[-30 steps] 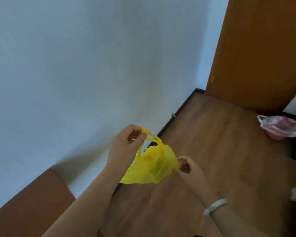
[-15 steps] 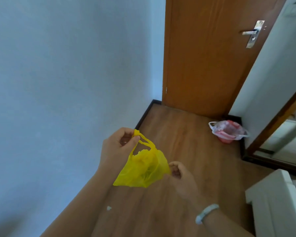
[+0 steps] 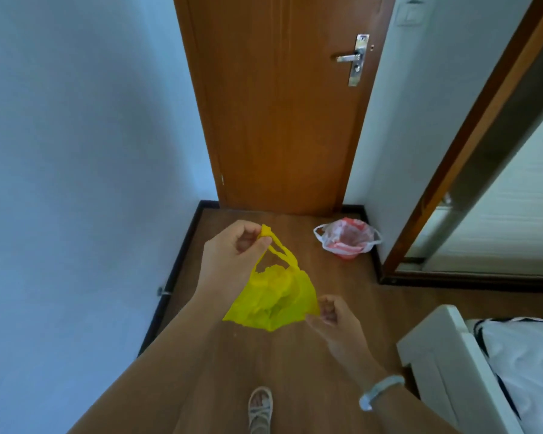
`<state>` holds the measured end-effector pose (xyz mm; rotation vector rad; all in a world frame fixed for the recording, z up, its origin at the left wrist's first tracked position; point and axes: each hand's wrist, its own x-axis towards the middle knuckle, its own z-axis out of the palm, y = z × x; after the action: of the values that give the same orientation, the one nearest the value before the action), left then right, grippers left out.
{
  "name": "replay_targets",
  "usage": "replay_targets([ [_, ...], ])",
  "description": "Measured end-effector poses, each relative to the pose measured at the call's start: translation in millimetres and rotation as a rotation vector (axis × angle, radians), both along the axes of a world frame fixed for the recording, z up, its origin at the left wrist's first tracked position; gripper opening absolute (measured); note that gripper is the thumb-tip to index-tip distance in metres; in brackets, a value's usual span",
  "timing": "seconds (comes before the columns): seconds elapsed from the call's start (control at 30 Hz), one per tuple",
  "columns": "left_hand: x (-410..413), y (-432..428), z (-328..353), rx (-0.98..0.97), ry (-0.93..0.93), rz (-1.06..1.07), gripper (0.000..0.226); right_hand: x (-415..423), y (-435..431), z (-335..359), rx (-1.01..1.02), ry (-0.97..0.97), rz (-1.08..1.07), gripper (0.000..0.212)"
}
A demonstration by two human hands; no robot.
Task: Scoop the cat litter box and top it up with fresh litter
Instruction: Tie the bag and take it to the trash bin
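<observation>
Head view: the left hand (image 3: pixel 232 249) is pinching a handle loop of the yellow plastic bag (image 3: pixel 273 299), which is hanging mid-frame above the floor (image 3: pixel 295 371). The right hand (image 3: pixel 333 314), at the bag's 4 o'clock, is pinching its rim. The film looks feather-light, limp and slippery, so gripping the loops seems safest. A lined bin (image 3: pixel 347 241) is sitting at the bag's 1 o'clock.

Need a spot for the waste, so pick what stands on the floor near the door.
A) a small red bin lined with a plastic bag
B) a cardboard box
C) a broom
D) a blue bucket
A: a small red bin, bag-lined, stands on the wooden floor right of the door.
</observation>
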<state>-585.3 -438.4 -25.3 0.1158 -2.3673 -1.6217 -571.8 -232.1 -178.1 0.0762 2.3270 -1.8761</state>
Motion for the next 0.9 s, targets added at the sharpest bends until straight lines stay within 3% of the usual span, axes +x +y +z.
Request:
replay_targets([
  [0.33,-193.3,19.5,-7.9,-0.039,0.035,-0.263,0.005,-141.3,1.4,-3.9,-0.028,-0.045,-0.324,0.030],
  [0.6,-325.0,63.1,-18.2,-0.021,0.052,-0.413,0.013,-247.1,30.4,-3.8,0.031,-0.025,-0.446,0.030],
  [0.8,-420.2,105.7,-39.0,0.005,0.033,-0.431,0.009,-336.1,69.4,-19.2,0.037,-0.060,-0.487,0.024],
  [0.9,-461.4,127.1,-45.1,0.014,-0.004,-0.434,0.017,-376.1,89.1,-29.0,0.060,-0.085,-0.494,0.027],
])
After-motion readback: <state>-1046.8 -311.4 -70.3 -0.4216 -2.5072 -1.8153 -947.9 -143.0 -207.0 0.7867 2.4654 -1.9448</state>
